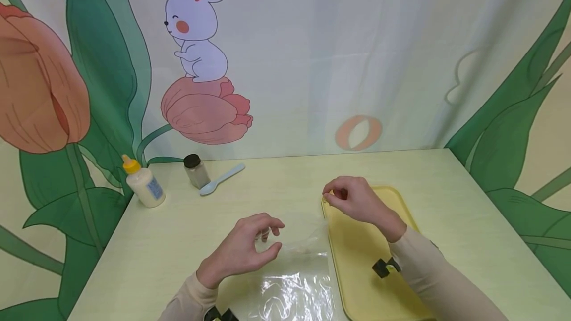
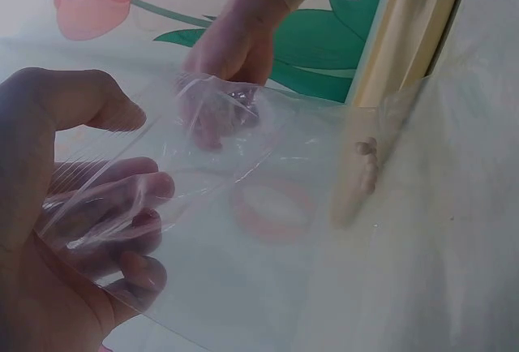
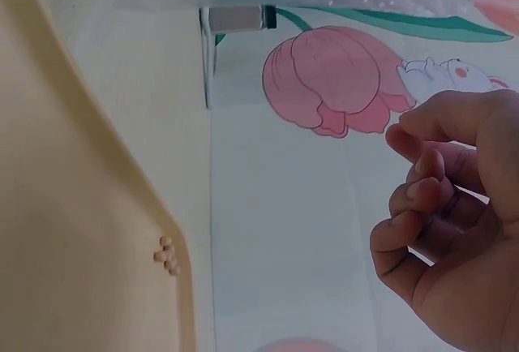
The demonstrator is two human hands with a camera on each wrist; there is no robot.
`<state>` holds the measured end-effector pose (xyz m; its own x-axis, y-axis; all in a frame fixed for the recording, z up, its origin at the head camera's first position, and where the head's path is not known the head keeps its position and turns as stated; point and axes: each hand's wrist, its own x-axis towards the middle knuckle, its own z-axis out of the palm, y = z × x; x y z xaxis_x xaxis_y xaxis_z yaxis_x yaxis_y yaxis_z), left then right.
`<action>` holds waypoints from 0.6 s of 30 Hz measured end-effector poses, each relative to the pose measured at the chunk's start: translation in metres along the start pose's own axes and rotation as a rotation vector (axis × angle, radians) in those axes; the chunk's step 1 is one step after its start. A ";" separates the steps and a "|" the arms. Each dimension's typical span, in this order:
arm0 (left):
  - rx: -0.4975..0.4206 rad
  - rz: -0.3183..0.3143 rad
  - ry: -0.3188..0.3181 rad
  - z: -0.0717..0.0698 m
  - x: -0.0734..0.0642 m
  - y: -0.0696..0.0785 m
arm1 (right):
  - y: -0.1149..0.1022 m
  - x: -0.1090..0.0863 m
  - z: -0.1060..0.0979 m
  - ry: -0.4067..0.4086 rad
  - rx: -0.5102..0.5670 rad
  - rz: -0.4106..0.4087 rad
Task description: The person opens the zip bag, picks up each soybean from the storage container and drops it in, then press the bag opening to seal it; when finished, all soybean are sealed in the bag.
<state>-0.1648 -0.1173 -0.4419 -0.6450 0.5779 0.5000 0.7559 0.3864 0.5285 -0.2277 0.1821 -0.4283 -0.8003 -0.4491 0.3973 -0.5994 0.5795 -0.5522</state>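
My left hand (image 1: 243,246) holds a clear plastic bag (image 1: 296,296), its film running over the curved fingers (image 2: 146,186) while the thumb stands apart from them. Low and toward me, the bag spreads beside the yellow tray (image 1: 352,261). My right hand (image 1: 357,199) hovers over the tray's far left corner. Its fingers are curled, with thumb and index tips close together and nothing visible between them. A small cluster of beige bead-like pieces (image 3: 166,256) lies inside that corner. Through the bag, the left wrist view also shows these pieces (image 2: 367,165).
At the table's back left stand a white glue bottle (image 1: 144,187) with a yellow cap and a small jar (image 1: 197,175) with a black lid. A pale blue spoon (image 1: 223,180) lies by the jar. Behind the table hangs a printed curtain (image 1: 290,63).
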 end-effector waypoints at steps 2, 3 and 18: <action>-0.001 -0.001 -0.001 0.000 0.000 0.000 | 0.004 0.000 0.001 -0.003 -0.001 0.016; -0.001 -0.005 -0.003 0.000 0.000 0.000 | 0.006 0.001 0.002 -0.006 -0.003 0.024; 0.001 -0.020 -0.007 -0.001 0.000 0.000 | 0.034 0.005 0.014 -0.024 -0.069 0.108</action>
<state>-0.1645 -0.1177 -0.4413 -0.6594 0.5748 0.4845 0.7428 0.3991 0.5375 -0.2515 0.1901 -0.4557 -0.8600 -0.3976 0.3198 -0.5102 0.6706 -0.5384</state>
